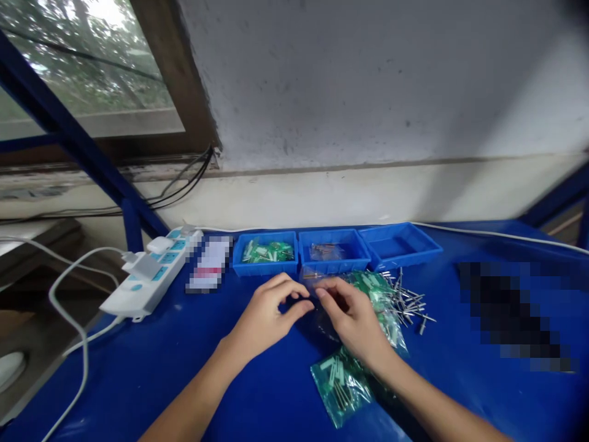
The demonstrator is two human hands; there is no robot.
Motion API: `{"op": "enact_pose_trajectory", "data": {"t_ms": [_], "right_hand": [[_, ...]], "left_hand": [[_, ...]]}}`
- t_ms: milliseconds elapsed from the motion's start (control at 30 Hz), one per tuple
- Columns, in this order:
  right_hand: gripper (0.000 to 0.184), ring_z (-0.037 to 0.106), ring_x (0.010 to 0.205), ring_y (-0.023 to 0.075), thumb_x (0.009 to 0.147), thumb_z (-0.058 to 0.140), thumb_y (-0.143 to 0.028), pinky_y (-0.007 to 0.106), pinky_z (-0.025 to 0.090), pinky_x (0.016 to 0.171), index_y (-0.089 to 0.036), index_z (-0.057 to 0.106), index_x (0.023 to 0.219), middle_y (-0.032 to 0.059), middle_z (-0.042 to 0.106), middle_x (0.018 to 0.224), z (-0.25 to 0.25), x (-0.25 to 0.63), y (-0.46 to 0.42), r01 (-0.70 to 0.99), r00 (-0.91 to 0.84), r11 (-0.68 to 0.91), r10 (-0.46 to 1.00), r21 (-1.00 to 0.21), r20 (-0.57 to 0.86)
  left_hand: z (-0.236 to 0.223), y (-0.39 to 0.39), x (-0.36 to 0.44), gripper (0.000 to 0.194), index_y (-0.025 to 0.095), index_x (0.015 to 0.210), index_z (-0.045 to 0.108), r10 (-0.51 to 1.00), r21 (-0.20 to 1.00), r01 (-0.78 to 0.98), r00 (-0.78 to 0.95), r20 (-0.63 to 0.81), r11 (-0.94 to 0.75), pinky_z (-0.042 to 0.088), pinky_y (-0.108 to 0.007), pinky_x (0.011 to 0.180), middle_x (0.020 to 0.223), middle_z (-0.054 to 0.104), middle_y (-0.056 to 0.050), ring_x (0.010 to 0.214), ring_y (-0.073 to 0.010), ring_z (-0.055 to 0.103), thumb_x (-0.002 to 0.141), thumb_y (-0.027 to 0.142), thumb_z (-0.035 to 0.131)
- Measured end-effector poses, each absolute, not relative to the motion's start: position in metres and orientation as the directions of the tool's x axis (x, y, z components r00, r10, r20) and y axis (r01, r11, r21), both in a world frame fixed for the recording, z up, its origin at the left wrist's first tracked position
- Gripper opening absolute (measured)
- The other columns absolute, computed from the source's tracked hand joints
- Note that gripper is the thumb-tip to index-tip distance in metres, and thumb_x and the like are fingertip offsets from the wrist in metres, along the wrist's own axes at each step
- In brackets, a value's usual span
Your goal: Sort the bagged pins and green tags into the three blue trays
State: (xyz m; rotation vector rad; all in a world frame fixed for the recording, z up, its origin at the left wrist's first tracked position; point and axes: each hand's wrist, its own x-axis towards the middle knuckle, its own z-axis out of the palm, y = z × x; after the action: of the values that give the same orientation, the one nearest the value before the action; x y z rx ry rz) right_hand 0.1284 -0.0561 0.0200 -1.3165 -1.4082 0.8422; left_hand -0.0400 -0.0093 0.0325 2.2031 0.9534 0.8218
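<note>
My left hand [272, 307] has its fingers curved, thumb and index tips close but with a gap, and nothing visible between them. Opposite it, my right hand [352, 313] pinches a small clear plastic bag [326, 326], whose film hangs below the fingertips; part of it is hidden by the hand. Beneath my right wrist lies a green plastic bag [339, 383] with white strips and thin metal pins inside. More green bags [375, 288] lie beyond that hand, beside a loose heap of metal pop rivets [407, 302].
Along the back stand a blue bin with green packets [267, 252], a blue bin with clear packets [334, 248] and a third blue bin [399, 244]. A white power strip [150, 276] with cables and a blurred phone-like item [209, 264] are left. A pixelated dark object [515, 313] lies right.
</note>
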Motion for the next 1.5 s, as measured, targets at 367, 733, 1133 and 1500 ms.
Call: {"op": "enact_pose_trajectory", "data": {"t_ms": [367,733,1133,1500], "right_hand": [[0.033,0.05,0.061,0.0142,0.087,0.037,-0.013,0.027,0.039,0.057,-0.02,0.063,0.106,0.0042,0.055,0.072,0.015,0.132,-0.06,0.741,-0.219,0.465,0.85,-0.485,0.48],[0.045,0.035,0.044,0.0071,0.083,0.046,-0.055,0.022,0.02,0.043,-0.015,0.06,0.07,-0.0025,0.046,0.053,0.03,0.137,-0.049,-0.048,-0.098,-0.262,0.962,-0.964,-0.257],[0.028,0.038,0.048,0.0079,0.073,0.065,-0.043,0.022,0.029,0.047,-0.016,0.062,0.08,-0.0044,0.045,0.056,0.042,0.187,-0.037,0.128,0.723,0.347,0.608,-0.929,0.327],[0.029,0.056,0.057,0.0143,0.086,0.048,-0.037,0.024,0.036,0.053,-0.023,0.062,0.106,0.0022,0.064,0.072,0.032,0.176,-0.038,0.948,0.066,0.106,0.857,-0.299,0.512]], "left_hand": [[0.033,-0.006,-0.042,0.023,0.019,0.098,0.067,0.855,0.999,0.012,0.517,-0.043,0.043,0.045,-0.025,0.059,0.081,0.065,-0.005,0.068,-0.0142,0.058,0.08,0.021,0.052],[0.025,-0.015,-0.034,0.015,0.019,0.083,0.06,0.644,0.552,0.331,0.422,0.638,-0.765,0.048,-0.033,0.081,0.09,0.066,-0.004,0.09,-0.0175,0.06,0.083,0.007,0.051],[0.013,-0.022,-0.027,0.039,0.024,0.123,0.048,0.764,0.475,0.613,0.596,0.248,-0.632,0.04,-0.05,0.095,0.127,0.05,-0.009,0.12,-0.0282,0.042,0.087,0.039,0.05],[0.005,-0.024,-0.024,0.016,0.023,0.098,0.057,0.792,0.423,0.688,0.595,0.137,-0.59,0.034,-0.048,0.092,0.111,0.059,-0.004,0.117,-0.0275,0.042,0.082,0.027,0.058]]}}
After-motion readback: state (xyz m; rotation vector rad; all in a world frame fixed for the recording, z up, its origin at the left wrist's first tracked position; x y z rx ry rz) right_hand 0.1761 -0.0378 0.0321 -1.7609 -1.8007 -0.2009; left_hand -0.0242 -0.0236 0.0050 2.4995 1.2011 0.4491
